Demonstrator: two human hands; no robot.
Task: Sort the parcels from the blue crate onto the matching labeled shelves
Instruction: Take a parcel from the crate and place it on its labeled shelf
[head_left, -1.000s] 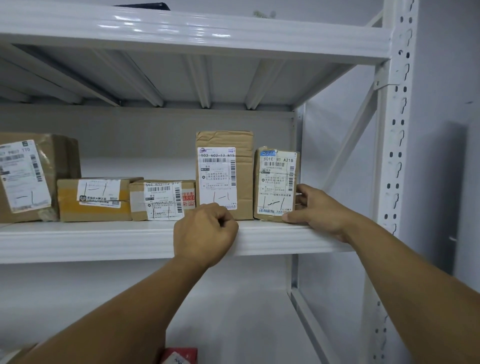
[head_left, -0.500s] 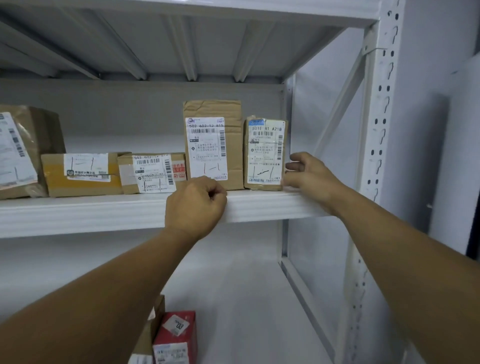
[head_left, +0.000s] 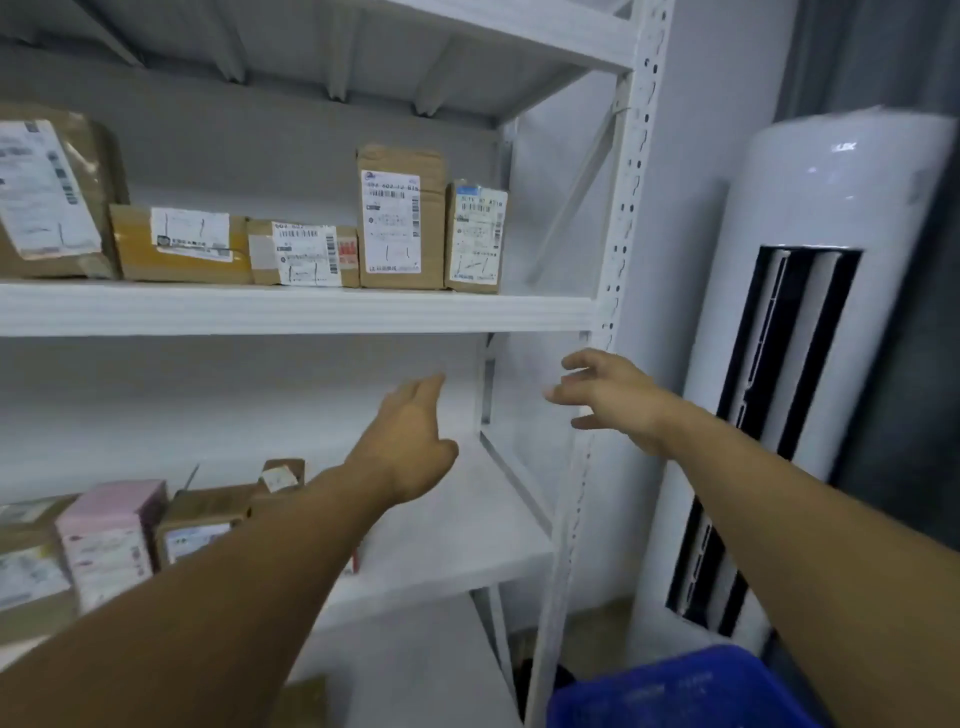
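Parcels line the upper shelf from nine o'clock round to twelve in my view, five brown boxes with white labels facing me. The large parcel sits at the far nine o'clock end and two low boxes lie next to it. The tall box stands upright at twelve, with the narrow box touching its three o'clock side. The label print is too blurred to read.

More parcels crowd the lower shelf at eight o'clock, among them a pink parcel and a brown box just beside it. My left forearm hides part of that group.

My left hand reaches out near the centre of the view, below the upper shelf and above the lower one. Its fingers are straight and together, grasping nothing. My right hand hangs at three o'clock of the left, near the white upright of the rack. Its fingers are loosely spread and released, also with nothing in them. The two hands are apart.

The blue crate shows at five o'clock, low beside the foot of the rack and under my right forearm; I cannot tell what lies in it. A white tower air conditioner stands at two to three o'clock, just beyond the upright.
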